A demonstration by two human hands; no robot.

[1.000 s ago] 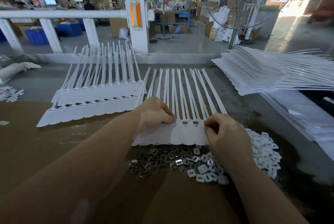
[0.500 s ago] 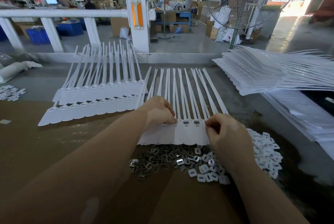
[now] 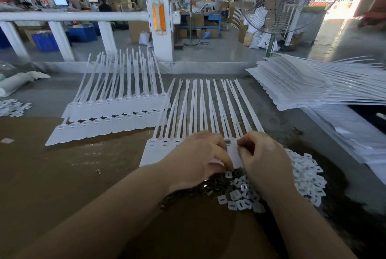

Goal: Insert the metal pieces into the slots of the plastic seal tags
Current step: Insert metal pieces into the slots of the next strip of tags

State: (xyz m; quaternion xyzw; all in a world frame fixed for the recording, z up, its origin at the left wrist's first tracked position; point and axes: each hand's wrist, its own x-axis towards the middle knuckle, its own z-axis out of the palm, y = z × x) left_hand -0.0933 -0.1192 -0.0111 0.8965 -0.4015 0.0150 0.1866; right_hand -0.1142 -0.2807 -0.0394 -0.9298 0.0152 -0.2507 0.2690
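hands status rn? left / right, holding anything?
Left hand: fingers curled down over the strip of seal tags by the metal pieces; grip can't be told.
Right hand: fingertips pinched together at a tag; contents hidden.

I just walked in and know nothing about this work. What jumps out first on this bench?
Two hands meet at the centre, the left hand and right hand bent over a strip of white seal tags whose long tails fan away from the person. Just below them lie a dark pile of metal pieces and, to its right, a heap of small white plastic caps. Finished-looking rows of tags lie to the left, and a tall stack of tag sheets on the right.
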